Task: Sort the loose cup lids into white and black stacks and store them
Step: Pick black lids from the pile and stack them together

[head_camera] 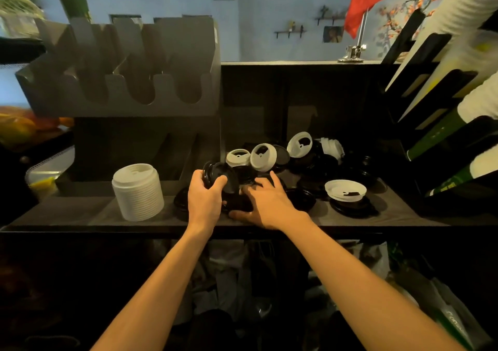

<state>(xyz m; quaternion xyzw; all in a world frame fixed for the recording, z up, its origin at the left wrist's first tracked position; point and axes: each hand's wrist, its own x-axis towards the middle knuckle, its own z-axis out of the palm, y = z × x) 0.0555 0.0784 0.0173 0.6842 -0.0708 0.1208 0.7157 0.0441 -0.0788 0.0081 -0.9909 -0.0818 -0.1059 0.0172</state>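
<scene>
Two bare forearms reach up from the bottom of the head view to a dark shelf [80, 213].

The left hand [204, 197] grips a black lid [218, 174], tilted on edge above the shelf. Its thumb is hooked over the lid's left rim and its fingers [219, 185] curl round the near right side, so the lid sits just above and beyond the knuckles. It may be more than one lid nested together; the dark blur hides that.

The right hand [265, 205] lies palm down just right of the left, the two nearly touching. Its fingers [272, 178] are spread and almost straight, resting on low black lids [301, 198] that lie flat on the shelf. They are not wrapped round any of them.

Left of the left thumb, a little apart, stands a tall white stack [138, 191] of nested lids, slightly leaning.

Beyond both sets of fingertips lie loose white lids: one [238, 157] just past the held lid, a second [263, 157] beside it tipped up, and a third [299, 144] further back and right, also tipped.

Right of the right hand, apart from its little finger, an upturned white lid [345, 190] rests on another black one [353, 206].

Above the white stack sits a grey slotted holder [129, 65].
</scene>
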